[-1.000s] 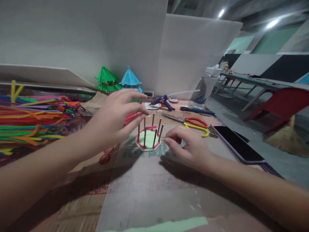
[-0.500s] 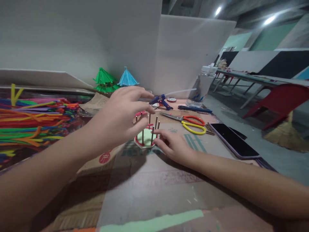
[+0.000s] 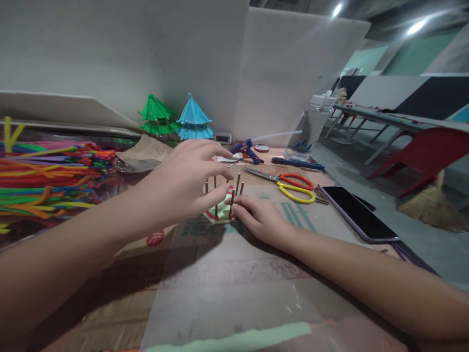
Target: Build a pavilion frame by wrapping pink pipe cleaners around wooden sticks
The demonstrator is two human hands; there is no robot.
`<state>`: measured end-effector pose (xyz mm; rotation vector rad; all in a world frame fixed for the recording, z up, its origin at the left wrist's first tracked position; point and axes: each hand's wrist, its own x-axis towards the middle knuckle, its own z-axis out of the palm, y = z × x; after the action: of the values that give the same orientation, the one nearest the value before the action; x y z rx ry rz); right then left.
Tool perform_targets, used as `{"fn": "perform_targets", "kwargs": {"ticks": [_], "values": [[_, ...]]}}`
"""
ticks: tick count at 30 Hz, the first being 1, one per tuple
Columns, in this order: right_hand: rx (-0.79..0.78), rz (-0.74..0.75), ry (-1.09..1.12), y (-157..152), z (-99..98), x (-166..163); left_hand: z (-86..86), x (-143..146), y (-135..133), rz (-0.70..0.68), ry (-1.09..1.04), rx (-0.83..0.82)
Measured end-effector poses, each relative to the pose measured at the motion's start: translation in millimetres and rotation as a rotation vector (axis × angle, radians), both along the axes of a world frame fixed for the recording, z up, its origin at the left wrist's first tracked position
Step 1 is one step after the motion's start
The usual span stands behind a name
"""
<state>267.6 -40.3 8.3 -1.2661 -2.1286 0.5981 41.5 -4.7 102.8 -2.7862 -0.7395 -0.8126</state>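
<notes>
A small pale green base [image 3: 222, 211] with a red edging lies on the board, partly hidden by my hands. Several thin brown sticks [image 3: 216, 203] stand upright around it. My left hand [image 3: 190, 178] reaches over its left side, fingers curved and apart; the thumb and index finger are near the stick tops, with nothing visibly gripped. From the right, my right hand [image 3: 262, 220] rests low on the board. Its thumb and index finger close on the lower part of the front right stick [image 3: 232, 203], while its other fingers curl under.
Colourful pipe cleaners [image 3: 47, 181] fill the left. Behind stand green [image 3: 157, 115] and blue [image 3: 194, 117] tiered roofs and a blue glue gun [image 3: 247, 150]. Scissors [image 3: 295, 188], loose brown sticks [image 3: 321, 195], a phone [image 3: 359, 212] and a clear pump bottle [image 3: 309, 127] lie to the right.
The camera view has shifted slightly. My left hand has lowered a little over the sticks, and my right thumb and index finger have moved slightly left at the front right stick.
</notes>
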Motion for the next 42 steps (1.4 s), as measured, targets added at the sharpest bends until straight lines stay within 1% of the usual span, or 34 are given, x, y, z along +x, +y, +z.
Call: {"fn": "perform_targets", "kwargs": {"ticks": [7,15,20,27,37,42], "values": [[-0.008,0.036,-0.005,2,0.5,-1,-1.2,2,-4,0.002,0.034,0.064],[-0.031,0.021,-0.026,2,1.9,-2,-7.6,5,-5,0.044,0.055,0.171],[-0.039,0.03,-0.028,2,2.5,-3,-9.3,5,-4,0.055,0.059,0.175],[-0.028,0.031,-0.021,2,2.2,-3,-11.7,5,-1,0.031,0.072,0.189],[-0.039,0.038,-0.034,1,4.0,-3,-10.4,7,1,0.039,0.081,0.171],[-0.027,0.037,-0.04,2,2.4,-2,-8.1,6,-2,0.039,0.075,0.163]]}}
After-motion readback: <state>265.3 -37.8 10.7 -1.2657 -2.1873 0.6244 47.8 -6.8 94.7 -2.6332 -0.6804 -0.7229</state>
